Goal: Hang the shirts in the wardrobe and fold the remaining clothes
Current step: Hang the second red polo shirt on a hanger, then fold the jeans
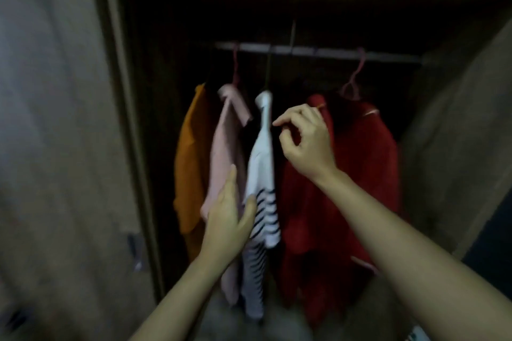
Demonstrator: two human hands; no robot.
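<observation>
Dim wardrobe [122, 91] holds the rail [318, 50] where the striped shirt [263, 158] hangs between a pink shirt [224, 147] and a red garment [346, 174], the left hand [230, 219] flat-fingered, parting fabric to space them, the right hand [304, 141] curled beside its collar, pinching or not I cannot tell.

Hung on the wardrobe rail [318, 51]
Orange shirt [191, 163], pink shirt [224, 152], white shirt [261, 158] (striped below), red shirt [349, 174], side by side.
</observation>
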